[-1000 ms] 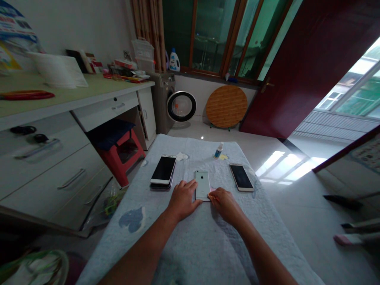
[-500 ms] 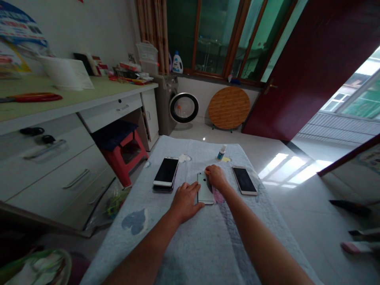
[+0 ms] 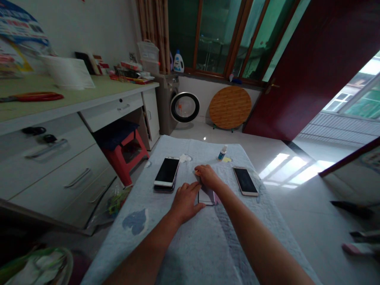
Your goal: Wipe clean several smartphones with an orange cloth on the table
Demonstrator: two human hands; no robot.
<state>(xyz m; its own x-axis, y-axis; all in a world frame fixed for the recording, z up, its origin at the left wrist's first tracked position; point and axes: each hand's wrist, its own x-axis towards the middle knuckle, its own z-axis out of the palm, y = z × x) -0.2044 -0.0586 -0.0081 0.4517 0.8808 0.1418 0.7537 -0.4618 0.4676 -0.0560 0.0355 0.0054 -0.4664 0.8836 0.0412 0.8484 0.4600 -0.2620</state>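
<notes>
A silver smartphone (image 3: 206, 198) lies back up on the cloth, its upper part hidden under my right hand. My left hand (image 3: 184, 201) lies beside it with the fingers stretched out, the fingertips at its left edge and the thumb by its lower edge. Over the phone's top end, my right hand (image 3: 207, 177) is closed with bent fingers pressed together; whatever it holds is hidden. To the left, a white-framed phone (image 3: 166, 171) rests on another dark phone. A light-framed phone (image 3: 245, 181) lies to the right, and a small spray bottle (image 3: 222, 153) stands behind my right hand.
A pale blue patterned cloth (image 3: 190, 253) covers the table. On the left stand a desk with drawers (image 3: 53, 158) and a red stool (image 3: 127, 158). A washing machine with its door open (image 3: 185, 107) and a round wooden tabletop (image 3: 230, 107) are beyond.
My right hand has moved left across the phone's top end, from its right edge towards its left, and now covers the logo. My left hand stays in place.
</notes>
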